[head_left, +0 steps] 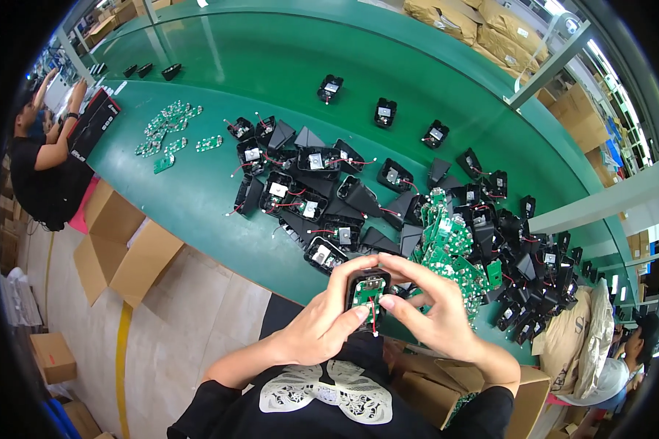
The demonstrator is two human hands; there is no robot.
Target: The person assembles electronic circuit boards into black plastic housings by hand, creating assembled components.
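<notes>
Between both hands, close to my body, is a black plastic housing (354,282) with a green circuit board (366,294) lying in it. A red wire runs over the board to a small white plug (375,334). My left hand (321,320) wraps the housing's left side, its thumb on the board's lower part. My right hand (436,311) curls round the far and right sides, thumb tip at the board's right edge. Beyond my hands lie several black housings (319,161) with red wires. A heap of green circuit boards (447,238) is just past my right hand.
The green table (220,227) carries more black housings (520,249) at right and scattered boards (170,128) at far left. Three housings sit on the green belt (271,62) behind. Cardboard boxes (128,252) stand left and below. Co-workers (47,150) are at both sides.
</notes>
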